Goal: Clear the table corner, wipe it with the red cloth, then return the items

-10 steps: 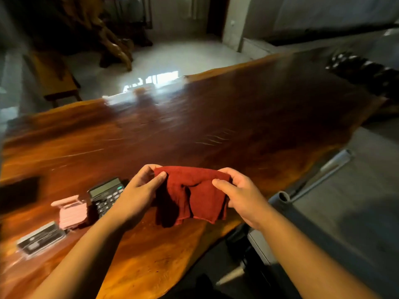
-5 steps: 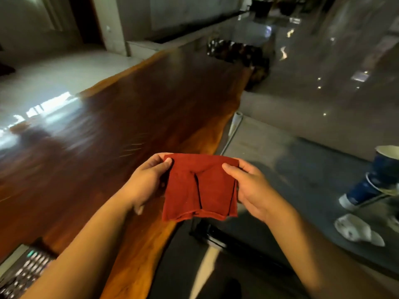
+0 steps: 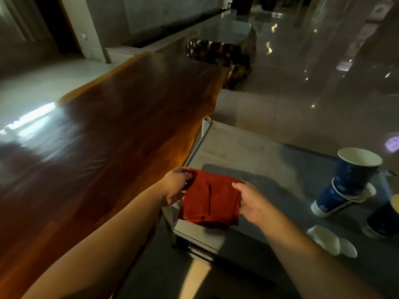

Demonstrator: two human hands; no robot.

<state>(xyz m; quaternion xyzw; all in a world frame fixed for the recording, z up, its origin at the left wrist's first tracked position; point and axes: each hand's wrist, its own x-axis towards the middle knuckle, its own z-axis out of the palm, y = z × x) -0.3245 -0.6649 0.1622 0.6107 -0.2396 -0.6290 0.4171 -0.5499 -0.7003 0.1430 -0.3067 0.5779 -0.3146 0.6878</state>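
Observation:
A folded red cloth (image 3: 210, 201) hangs between both my hands, just off the right edge of the long polished wooden table (image 3: 103, 147). My left hand (image 3: 176, 185) pinches its upper left corner and my right hand (image 3: 251, 200) pinches its right edge. The cloth is over the near left corner of a grey metal side table (image 3: 248, 152). The calculator and the other small items are out of view.
Blue paper cups (image 3: 349, 180) are stacked and tipped at the right of the grey side table, with white crumpled cups (image 3: 330, 240) in front of them. A dark carved stump (image 3: 226, 55) stands past the wooden table's far end. Shiny floor lies beyond.
My view has swung right, so the calculator, pink box and case have left the frame. Both hands have carried the cloth from over the wooden table to over the grey side table's corner.

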